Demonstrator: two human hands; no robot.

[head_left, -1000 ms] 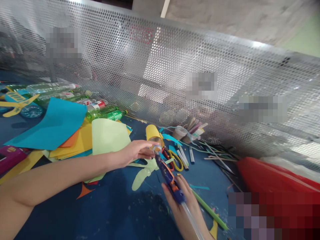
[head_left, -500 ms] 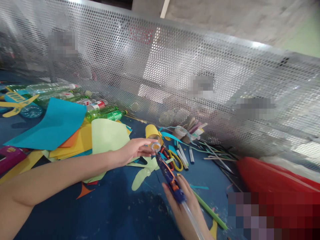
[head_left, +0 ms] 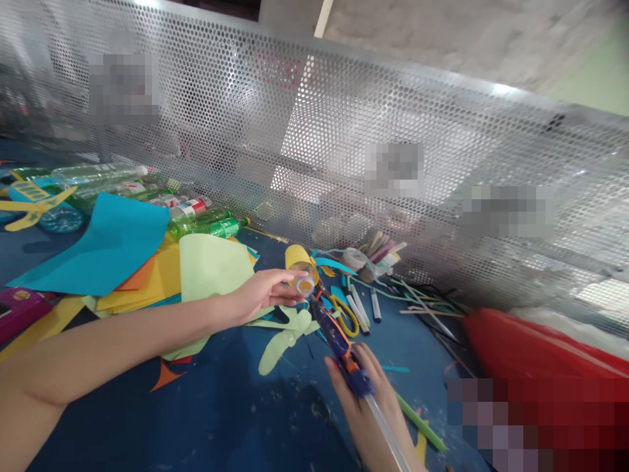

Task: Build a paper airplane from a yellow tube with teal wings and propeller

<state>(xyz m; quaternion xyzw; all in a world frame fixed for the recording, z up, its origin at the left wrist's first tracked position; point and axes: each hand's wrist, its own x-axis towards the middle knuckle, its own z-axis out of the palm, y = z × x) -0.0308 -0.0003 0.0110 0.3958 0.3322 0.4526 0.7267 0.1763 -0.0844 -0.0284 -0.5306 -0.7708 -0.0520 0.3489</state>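
Note:
My left hand (head_left: 260,295) grips a clear plastic bottle piece wrapped in yellow paper (head_left: 297,257). Its round open neck (head_left: 305,286) faces me, with my fingers beside it. In my right hand (head_left: 371,406) is a dark blue glue gun with orange parts (head_left: 344,347), and a long clear glue stick (head_left: 386,429) sticks out of its back. The gun's nozzle points up toward the bottle neck, a little apart from it. Below the left hand lies a pale green propeller-shaped paper cutout (head_left: 285,337). Yellow-handled scissors (head_left: 350,316) lie behind the glue gun.
Blue (head_left: 105,242) and pale green paper sheets (head_left: 211,262) lie to the left, plastic bottles (head_left: 191,208) behind them. Markers (head_left: 361,311) and cords are at centre right. A perforated metal screen (head_left: 275,131) borders the far side; a red bag (head_left: 540,347) is at right.
My right hand has drawn the glue gun slightly down and right, so its nozzle is farther from the bottle neck. My left hand has barely moved.

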